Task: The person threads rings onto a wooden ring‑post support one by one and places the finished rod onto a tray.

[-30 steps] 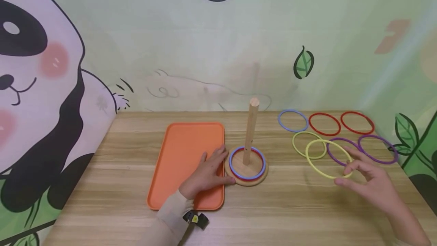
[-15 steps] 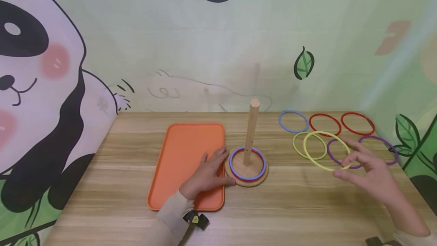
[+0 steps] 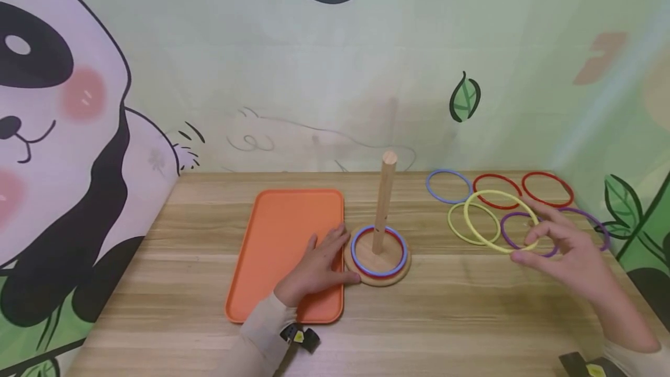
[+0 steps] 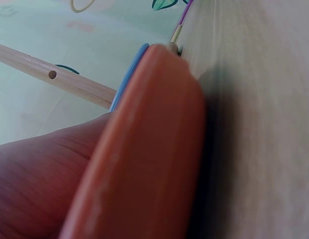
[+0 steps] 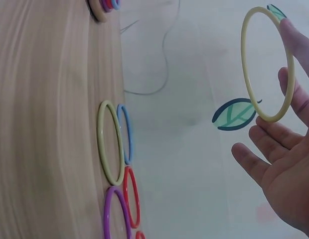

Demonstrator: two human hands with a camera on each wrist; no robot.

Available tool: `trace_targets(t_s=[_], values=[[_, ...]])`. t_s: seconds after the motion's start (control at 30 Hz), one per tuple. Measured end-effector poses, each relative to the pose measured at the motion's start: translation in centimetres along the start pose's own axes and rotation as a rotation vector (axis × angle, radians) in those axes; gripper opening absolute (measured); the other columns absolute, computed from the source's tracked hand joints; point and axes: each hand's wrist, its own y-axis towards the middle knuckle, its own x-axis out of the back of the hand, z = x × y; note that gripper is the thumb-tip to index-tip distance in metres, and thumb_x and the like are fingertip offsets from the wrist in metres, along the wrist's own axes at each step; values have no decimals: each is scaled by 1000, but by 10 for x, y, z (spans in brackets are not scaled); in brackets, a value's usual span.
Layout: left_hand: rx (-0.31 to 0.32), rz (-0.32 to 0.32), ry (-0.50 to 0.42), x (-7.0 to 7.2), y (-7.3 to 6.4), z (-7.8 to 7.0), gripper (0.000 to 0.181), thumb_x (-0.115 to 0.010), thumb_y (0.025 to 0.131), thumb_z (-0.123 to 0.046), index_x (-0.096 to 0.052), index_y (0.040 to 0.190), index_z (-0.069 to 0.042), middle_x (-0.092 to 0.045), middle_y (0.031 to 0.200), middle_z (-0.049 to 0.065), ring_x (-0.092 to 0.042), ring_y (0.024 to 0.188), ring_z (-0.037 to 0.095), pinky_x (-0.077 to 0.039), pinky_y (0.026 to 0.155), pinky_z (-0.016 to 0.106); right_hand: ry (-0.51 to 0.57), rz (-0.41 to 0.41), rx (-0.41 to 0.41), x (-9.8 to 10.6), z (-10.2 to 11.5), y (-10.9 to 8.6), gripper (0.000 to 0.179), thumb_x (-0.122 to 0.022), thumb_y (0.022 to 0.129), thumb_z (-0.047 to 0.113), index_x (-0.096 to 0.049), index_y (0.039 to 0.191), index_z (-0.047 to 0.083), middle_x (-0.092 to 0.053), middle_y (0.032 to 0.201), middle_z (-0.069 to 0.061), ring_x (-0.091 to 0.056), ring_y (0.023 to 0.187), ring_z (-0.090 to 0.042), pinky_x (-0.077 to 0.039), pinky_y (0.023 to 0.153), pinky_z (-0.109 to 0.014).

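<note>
Above the bench (image 3: 445, 319), the yellow ring (image 3: 492, 192) is being pinched at its near-right rim by the right hand (image 3: 570, 255). The wooden base (image 3: 387, 259) is being touched by the left hand (image 3: 316, 266), its fingers spread over the orange tray (image 3: 282, 226). Good handling is probably being served by a light pinch, the loose rings (image 5: 100, 139) being cleared, the base being steadied.

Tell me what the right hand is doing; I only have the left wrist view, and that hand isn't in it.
Observer: The right hand pinches a yellow ring, raised above the table.
Operator: I see a blue ring round the peg. Anything under it?
Observer: Yes, a red ring, seen from the head view.
Operator: Any loose red ones?
Observer: Two more red rings lie near the table's far edge.
</note>
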Motion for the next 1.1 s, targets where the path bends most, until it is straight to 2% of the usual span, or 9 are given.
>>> trace_targets(t_s=[0.3, 0.5, 0.63, 0.77, 0.93, 1.03, 1.1], values=[[-3, 1, -1, 1, 0, -1, 97, -83, 90, -47, -37, 163, -2, -21, 174, 13, -16, 162, 30, 4, 126, 62, 30, -16, 36, 4, 4, 8, 41, -79, 64, -32, -63, 83, 0, -52, 157, -6, -49, 141, -9, -40, 107, -13], [-5, 4, -7, 1, 1, 0, 97, -83, 90, -47, -37, 163, -2, -21, 174, 14, -15, 162, 29, 4, 126, 62, 126, -7, 83, 6, 6, 12, 40, -78, 63, -33, -64, 86, -4, -51, 158, -13, -50, 142, -13, -41, 108, -14], [-6, 5, -9, 1, 1, -1, 97, -83, 90, -47, -37, 163, -2, -21, 174, 14, -15, 162, 29, 5, 126, 62, 204, -5, 107, 5, 6, 14, 41, -78, 63, -34, -65, 87, -4, -54, 155, -10, -50, 142, -15, -43, 106, -14], [-10, 4, -4, 1, 1, 0, 97, -83, 90, -47, -37, 163, -2, -21, 174, 14, -15, 162, 29, 5, 126, 62, 203, 1, 93, 4, 8, 16, 41, -78, 63, -34, -64, 87, -3, -54, 155, -8, -49, 142, -14, -42, 106, -14], [-10, 4, -5, 0, 0, 0, 97, -83, 90, -47, -37, 163, -2, -21, 174, 13, -15, 162, 29, 6, 126, 61, 265, 20, 128, 1, 8, 19, 40, -78, 65, -34, -64, 88, -5, -53, 155, -11, -48, 144, -16, -41, 108, -15], [-9, 3, -12, 0, 0, 0, 97, -83, 90, -47, -37, 163, -2, -21, 174, 14, -15, 162, 30, 6, 126, 61, 345, 26, 148, 0, 8, 22, 39, -77, 64, -35, -63, 87, -8, -54, 154, -13, -48, 144, -19, -42, 108, -16], [-9, 2, -12, 0, 0, 0, 97, -83, 90, -47, -37, 163, -2, -21, 174, 14, -15, 162, 30, 5, 126, 61, 345, 25, 143, 0, 10, 24, 39, -77, 63, -36, -64, 86, -7, -55, 154, -12, -47, 145, -19, -42, 109, -16]])
